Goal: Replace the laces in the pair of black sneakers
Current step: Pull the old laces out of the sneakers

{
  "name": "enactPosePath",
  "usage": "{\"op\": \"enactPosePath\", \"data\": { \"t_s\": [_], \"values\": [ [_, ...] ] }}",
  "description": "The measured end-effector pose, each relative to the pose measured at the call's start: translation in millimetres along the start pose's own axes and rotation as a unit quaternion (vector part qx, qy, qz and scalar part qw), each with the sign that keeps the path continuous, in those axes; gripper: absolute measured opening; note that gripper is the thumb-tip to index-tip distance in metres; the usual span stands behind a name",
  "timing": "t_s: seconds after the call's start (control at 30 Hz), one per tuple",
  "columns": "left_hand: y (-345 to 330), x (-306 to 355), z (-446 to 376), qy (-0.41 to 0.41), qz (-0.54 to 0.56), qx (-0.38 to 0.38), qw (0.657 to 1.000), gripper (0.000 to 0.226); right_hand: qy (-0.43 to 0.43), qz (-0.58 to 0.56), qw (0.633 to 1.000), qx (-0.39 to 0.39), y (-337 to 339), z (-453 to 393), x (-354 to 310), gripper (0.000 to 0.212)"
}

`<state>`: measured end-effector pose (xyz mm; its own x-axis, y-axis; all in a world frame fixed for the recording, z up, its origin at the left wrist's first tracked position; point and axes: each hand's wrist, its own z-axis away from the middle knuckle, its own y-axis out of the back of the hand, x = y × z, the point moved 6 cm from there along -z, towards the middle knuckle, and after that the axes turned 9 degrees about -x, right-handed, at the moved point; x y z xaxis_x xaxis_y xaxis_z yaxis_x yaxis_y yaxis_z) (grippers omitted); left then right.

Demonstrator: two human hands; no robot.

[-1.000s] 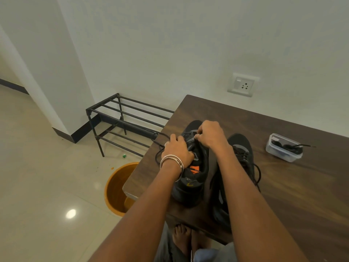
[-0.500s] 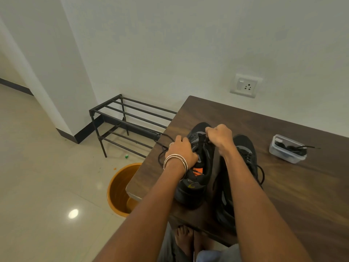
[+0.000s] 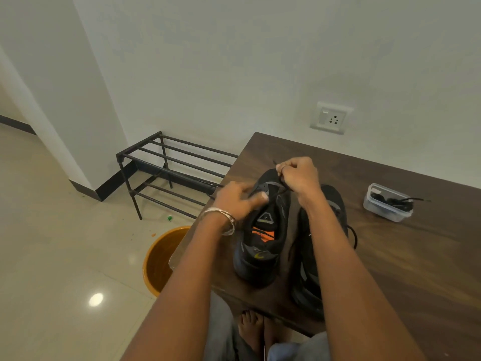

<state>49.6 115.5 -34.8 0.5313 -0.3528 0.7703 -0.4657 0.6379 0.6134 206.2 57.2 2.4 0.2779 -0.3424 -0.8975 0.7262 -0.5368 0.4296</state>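
Right hand [image 3: 299,175] pinches black lace [image 3: 282,182] above left sneaker [image 3: 263,230]; left hand [image 3: 236,201] fingers straight, resting on its tongue. Right sneaker [image 3: 322,246] beside, on table [image 3: 403,256].

**Around the Table: Rack, Bucket, Socket**

A dark wooden table [image 3: 390,256] fills the lower right of the frame, its far edge against a pale wall [image 3: 234,61]. On that wall, right of centre, sits a white socket plate [image 3: 329,118] with a switch. Left of the table, at mid-frame, a black metal rack [image 3: 166,168] of slim bars stands on the floor against the wall. Just below it, partly tucked under the table's corner, is an orange bucket [image 3: 161,259]. The cream tiled floor [image 3: 52,243] takes up the lower left, with a bright spot of reflected light, a small green scrap [image 3: 169,218] near the rack's leg, and a few orange specks. A dark skirting strip [image 3: 109,183] runs along the wall's foot.
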Motion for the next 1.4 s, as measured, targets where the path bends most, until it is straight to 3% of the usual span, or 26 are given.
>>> {"op": "enactPosePath", "data": {
  "t_s": [0.07, 0.13, 0.27, 0.37, 0.43, 0.5, 0.63, 0.9, 1.0, 1.1, 1.2, 1.33, 1.4],
  "values": [
    [27.4, -8.8, 0.9, -0.008, 0.052, 0.116, 0.992, 0.035, 0.044, 0.031, 0.998, 0.025, 2.9, 3.5, -11.7, 0.027],
    [37.3, -24.5, -4.0, 0.015, -0.035, 0.164, 0.986, 0.029, 0.076, 0.047, 0.995, 0.037, 2.5, 5.0, -19.3, 0.028],
    [12.5, -65.6, -23.9, 0.106, -0.239, -0.002, 0.965, 0.047, 0.124, 0.046, 0.991, 0.006, -9.5, 9.6, -29.2, 0.010],
    [-4.2, -72.2, -28.5, 0.078, -0.335, -0.121, 0.931, 0.062, 0.128, 0.021, 0.992, 0.001, -19.0, 9.8, -31.0, 0.008],
    [-9.4, -69.6, -27.8, 0.065, -0.362, -0.138, 0.919, 0.071, 0.117, -0.010, 0.993, -0.019, -26.7, 8.7, -30.1, 0.009],
    [-10.5, -67.3, -29.7, 0.056, -0.375, -0.109, 0.919, 0.065, 0.117, -0.016, 0.992, -0.045, -35.0, 8.6, -30.2, 0.009],
    [-12.1, -63.3, -34.8, 0.024, -0.325, -0.059, 0.943, 0.037, 0.123, 0.001, 0.989, -0.084, -47.6, 9.6, -30.9, 0.016],
    [-18.4, -57.5, -22.0, 0.042, -0.311, -0.042, 0.948, 0.023, 0.142, -0.014, 0.988, -0.067, -44.8, 23.9, -35.5, 0.010],
    [6.9, -46.5, -10.6, 0.054, -0.212, 0.019, 0.976, 0.022, 0.171, -0.042, 0.984, -0.014, -34.6, 39.7, -42.0, 0.021],
    [42.6, -26.6, 10.3, 0.013, -0.106, 0.077, 0.991, 0.018, 0.182, -0.045, 0.982, 0.005, -35.5, 55.0, -46.8, 0.027],
    [67.8, -6.0, 26.5, -0.045, -0.025, 0.081, 0.995, 0.012, 0.187, 0.004, 0.981, -0.051, -52.7, 61.0, -49.8, 0.018],
    [103.5, 0.3, 44.3, -0.080, 0.057, 0.086, 0.991, 0.011, 0.174, 0.038, 0.970, -0.166, -86.4, 68.6, -56.8, 0.043],
    [119.7, -3.1, 49.6, -0.102, 0.136, 0.091, 0.981, 0.019, 0.162, 0.062, 0.960, -0.221, -100.7, 70.9, -62.0, 0.041]
  ]
}}
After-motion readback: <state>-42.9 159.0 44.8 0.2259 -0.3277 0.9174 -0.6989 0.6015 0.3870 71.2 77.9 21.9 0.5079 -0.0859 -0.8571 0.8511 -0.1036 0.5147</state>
